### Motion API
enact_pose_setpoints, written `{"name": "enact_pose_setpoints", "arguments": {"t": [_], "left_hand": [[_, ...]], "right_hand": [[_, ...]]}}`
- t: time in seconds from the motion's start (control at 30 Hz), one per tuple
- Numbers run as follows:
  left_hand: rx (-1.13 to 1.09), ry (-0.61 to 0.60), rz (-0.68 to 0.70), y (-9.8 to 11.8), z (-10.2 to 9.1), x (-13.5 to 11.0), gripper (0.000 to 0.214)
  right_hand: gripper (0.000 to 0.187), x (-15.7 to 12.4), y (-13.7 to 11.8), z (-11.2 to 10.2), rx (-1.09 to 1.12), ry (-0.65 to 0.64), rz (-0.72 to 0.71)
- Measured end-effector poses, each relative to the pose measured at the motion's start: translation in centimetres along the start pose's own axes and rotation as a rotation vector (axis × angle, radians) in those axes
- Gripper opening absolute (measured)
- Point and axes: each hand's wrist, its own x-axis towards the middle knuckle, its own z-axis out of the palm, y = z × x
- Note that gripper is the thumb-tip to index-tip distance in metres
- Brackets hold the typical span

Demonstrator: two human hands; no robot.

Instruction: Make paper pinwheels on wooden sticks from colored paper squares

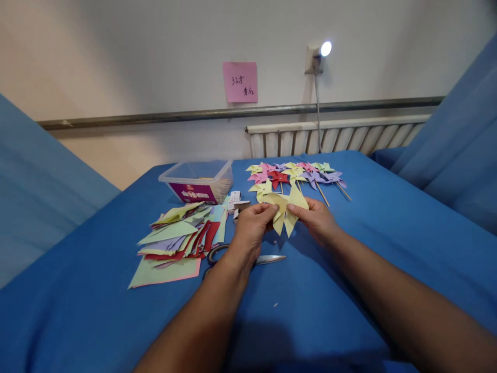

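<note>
A piece of pale yellow paper [295, 199], slit into pointed flaps like a pinwheel blank, is held up between both hands above the table. My left hand [253, 228] pinches its left side, thumb on top. On the right side, my right hand [316, 218] grips it between thumb and fingers. Below my left forearm lies a pair of scissors [271, 259], the blades pointing right and the dark handles partly covered by my wrist. Just behind the paper, several finished pinwheels [278, 178] in yellow, pink, red, purple and green lie on the cloth, some with sticks showing.
At left, cut and folded coloured paper [174, 243] is heaped on flat sheets. Behind it stands a clear plastic tub [223, 173] with thin sticks inside. Small boxes [235, 199] sit beside the tub. Blue cloth [330, 311] covers the table; a radiator [341, 137] is at the wall.
</note>
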Motion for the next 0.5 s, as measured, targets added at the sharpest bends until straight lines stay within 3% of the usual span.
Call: {"name": "enact_pose_setpoints", "arguments": {"t": [0.2,0.4,0.5], "left_hand": [[0.007,-0.001,-0.011,-0.14,0.22,-0.13,0.030],[-0.029,-0.029,-0.010,-0.75,0.12,0.04,0.026],[-0.082,-0.035,-0.024,-0.62,-0.03,0.16,0.019]], "right_hand": [[0.036,0.00,0.39,0.35,-0.003,0.049,0.015],[0.037,-0.26,0.77,0.77,0.000,0.005,0.065],[0.037,-0.45,0.50,0.73,-0.021,-0.014,0.002]]}}
